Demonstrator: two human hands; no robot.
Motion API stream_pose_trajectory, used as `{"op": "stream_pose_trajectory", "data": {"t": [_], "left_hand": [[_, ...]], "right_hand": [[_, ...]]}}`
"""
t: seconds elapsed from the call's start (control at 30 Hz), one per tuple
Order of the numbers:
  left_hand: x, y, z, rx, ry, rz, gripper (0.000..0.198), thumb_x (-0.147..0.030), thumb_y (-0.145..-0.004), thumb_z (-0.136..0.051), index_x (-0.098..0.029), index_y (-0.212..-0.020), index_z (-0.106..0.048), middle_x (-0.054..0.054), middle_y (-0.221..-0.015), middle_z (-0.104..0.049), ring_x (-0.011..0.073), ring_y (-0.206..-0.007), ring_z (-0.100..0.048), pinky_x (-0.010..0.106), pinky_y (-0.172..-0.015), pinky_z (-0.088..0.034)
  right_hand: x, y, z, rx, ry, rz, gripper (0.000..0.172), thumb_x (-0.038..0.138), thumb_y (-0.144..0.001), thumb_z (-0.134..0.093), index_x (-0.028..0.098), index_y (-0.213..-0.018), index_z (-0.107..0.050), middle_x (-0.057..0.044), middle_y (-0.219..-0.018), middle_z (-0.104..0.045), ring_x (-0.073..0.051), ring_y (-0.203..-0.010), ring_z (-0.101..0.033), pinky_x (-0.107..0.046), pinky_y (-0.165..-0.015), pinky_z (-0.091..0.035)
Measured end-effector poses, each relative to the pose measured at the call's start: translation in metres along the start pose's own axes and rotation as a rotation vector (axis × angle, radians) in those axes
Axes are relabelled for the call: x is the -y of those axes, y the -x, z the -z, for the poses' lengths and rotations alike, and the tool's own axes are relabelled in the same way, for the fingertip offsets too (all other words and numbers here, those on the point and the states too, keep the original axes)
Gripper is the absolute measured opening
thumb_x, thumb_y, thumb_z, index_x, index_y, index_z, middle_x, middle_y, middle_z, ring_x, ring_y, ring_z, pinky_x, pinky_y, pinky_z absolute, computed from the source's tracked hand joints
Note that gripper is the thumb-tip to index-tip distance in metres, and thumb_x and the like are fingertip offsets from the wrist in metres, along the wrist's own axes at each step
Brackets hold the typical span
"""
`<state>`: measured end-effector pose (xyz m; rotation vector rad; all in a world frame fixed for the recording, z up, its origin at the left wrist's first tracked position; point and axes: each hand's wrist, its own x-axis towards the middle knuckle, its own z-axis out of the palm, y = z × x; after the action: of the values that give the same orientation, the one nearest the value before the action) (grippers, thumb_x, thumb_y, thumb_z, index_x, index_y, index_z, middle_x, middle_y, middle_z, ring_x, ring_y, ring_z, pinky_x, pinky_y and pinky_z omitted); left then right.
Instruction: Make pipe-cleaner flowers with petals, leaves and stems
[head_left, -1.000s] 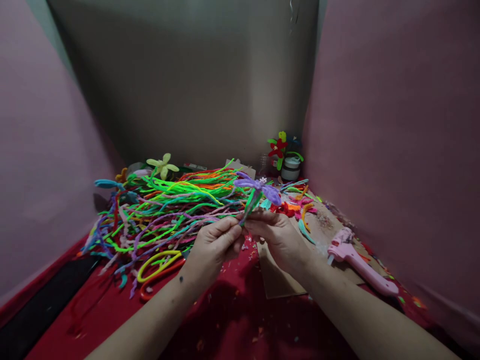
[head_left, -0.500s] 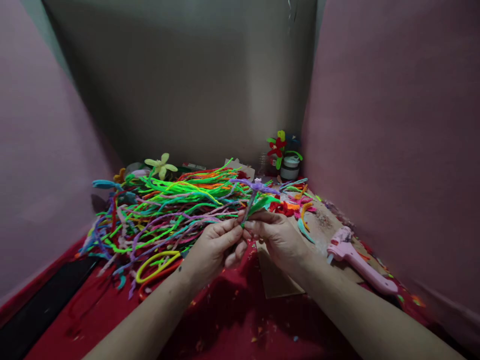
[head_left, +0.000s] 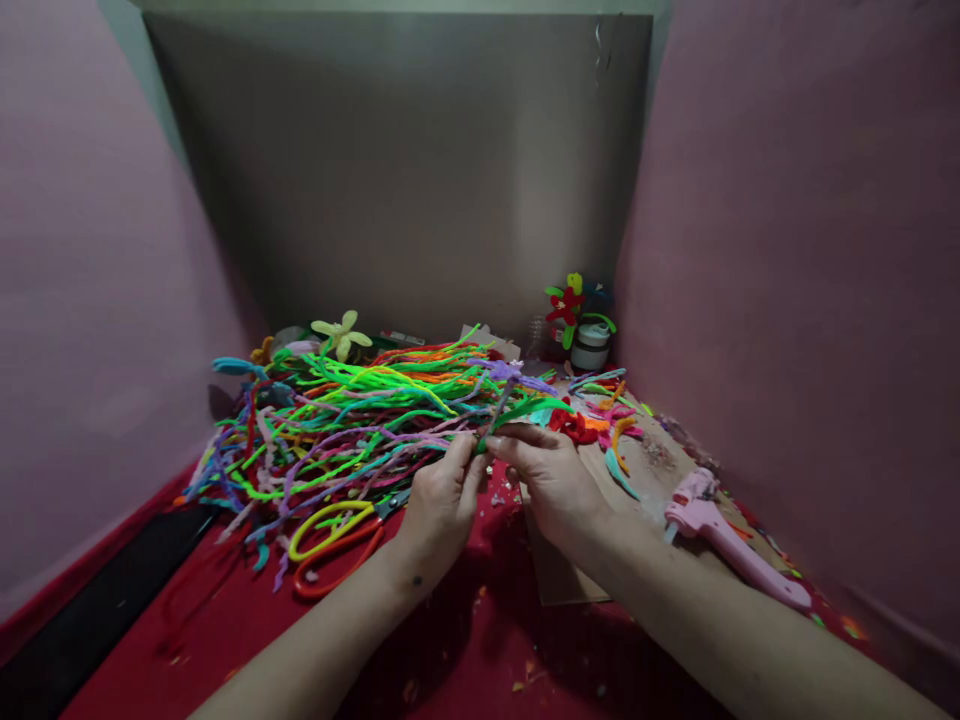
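Note:
Between my two hands stands a pipe-cleaner flower with purple petals, a greyish stem and a long green leaf. My left hand pinches the lower end of the stem between thumb and fingers. My right hand is closed on the green pipe cleaner where the leaf meets the stem. The fingertips of both hands nearly touch there, and they hide the stem's bottom end. Just behind my left hand spreads a big pile of colourful pipe cleaners.
Scissors with yellow and red handles lie left of my left wrist. A pink glue gun rests on cardboard at right. Behind are a lidded jar, a red flower and a pale yellow flower. Pink walls flank both sides.
My left hand has turned, its fingers now curled under around the stem. The leaf points out further right. The whole view has shifted slightly, showing more of the scissors.

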<state>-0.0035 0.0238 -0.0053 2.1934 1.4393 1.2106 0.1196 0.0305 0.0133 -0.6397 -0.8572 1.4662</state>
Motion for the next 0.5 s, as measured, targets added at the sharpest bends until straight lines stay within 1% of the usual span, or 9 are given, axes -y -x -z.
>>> {"op": "stream_pose_trajectory", "data": {"t": [0.1, 0.17, 0.23, 0.3, 0.4, 0.43, 0.5], "left_hand": [[0.0, -0.001, 0.0, 0.005, 0.009, -0.015, 0.016, -0.024, -0.088, -0.038, -0.02, -0.075, -0.046, -0.005, -0.056, -0.047, 0.0101, -0.047, -0.044, 0.021, -0.05, -0.034], [0.001, 0.0, -0.001, 0.011, -0.04, -0.051, 0.014, -0.022, -0.089, -0.039, -0.02, -0.078, -0.048, -0.004, -0.057, -0.049, 0.0103, -0.049, -0.047, 0.02, -0.051, -0.036], [0.004, 0.001, -0.004, 0.0, -0.135, -0.128, 0.012, -0.021, -0.089, -0.039, -0.018, -0.085, -0.05, -0.003, -0.06, -0.053, 0.0113, -0.051, -0.052, 0.021, -0.051, -0.036], [0.009, 0.002, -0.006, -0.029, -0.275, -0.244, 0.013, -0.02, -0.089, -0.038, -0.016, -0.09, -0.05, -0.001, -0.062, -0.055, 0.0129, -0.053, -0.055, 0.022, -0.05, -0.035], [0.016, 0.002, -0.007, -0.073, -0.459, -0.395, 0.015, -0.015, -0.089, -0.036, -0.015, -0.088, -0.051, 0.0, -0.061, -0.055, 0.014, -0.051, -0.053, 0.024, -0.048, -0.032], [0.017, 0.002, -0.007, -0.077, -0.476, -0.414, 0.015, -0.013, -0.088, -0.036, -0.016, -0.086, -0.051, 0.0, -0.06, -0.054, 0.0136, -0.049, -0.051, 0.024, -0.048, -0.031], [0.018, 0.002, -0.006, -0.062, -0.424, -0.401, 0.016, -0.008, -0.085, -0.036, -0.016, -0.083, -0.05, -0.002, -0.058, -0.05, 0.0118, -0.048, -0.047, 0.023, -0.048, -0.03]], "right_hand": [[-0.003, 0.0, 0.001, -0.012, 0.002, 0.037, 0.011, 0.019, -0.053, -0.075, 0.017, -0.062, -0.07, 0.001, -0.062, -0.065, -0.014, -0.067, -0.054, -0.029, -0.071, -0.041], [-0.004, 0.0, 0.003, -0.002, 0.01, 0.051, 0.01, 0.021, -0.055, -0.075, 0.017, -0.063, -0.07, 0.001, -0.063, -0.065, -0.014, -0.066, -0.054, -0.03, -0.072, -0.042], [-0.006, 0.002, 0.006, 0.01, 0.019, 0.07, 0.01, 0.022, -0.057, -0.074, 0.018, -0.065, -0.071, 0.0, -0.065, -0.066, -0.015, -0.067, -0.054, -0.031, -0.073, -0.042], [-0.007, 0.003, 0.008, 0.0, 0.033, 0.085, 0.011, 0.021, -0.057, -0.074, 0.018, -0.067, -0.072, 0.0, -0.067, -0.066, -0.015, -0.068, -0.054, -0.032, -0.075, -0.043], [-0.011, 0.003, 0.011, -0.024, 0.06, 0.102, 0.012, 0.02, -0.057, -0.074, 0.018, -0.069, -0.072, 0.0, -0.066, -0.065, -0.016, -0.07, -0.054, -0.033, -0.077, -0.043], [-0.013, 0.002, 0.011, -0.025, 0.068, 0.111, 0.01, 0.02, -0.058, -0.074, 0.018, -0.068, -0.072, 0.0, -0.066, -0.065, -0.016, -0.07, -0.055, -0.033, -0.077, -0.044], [-0.015, 0.001, 0.012, -0.02, 0.091, 0.14, 0.008, 0.021, -0.06, -0.073, 0.018, -0.067, -0.072, 0.0, -0.067, -0.065, -0.016, -0.07, -0.055, -0.032, -0.075, -0.044]]}}
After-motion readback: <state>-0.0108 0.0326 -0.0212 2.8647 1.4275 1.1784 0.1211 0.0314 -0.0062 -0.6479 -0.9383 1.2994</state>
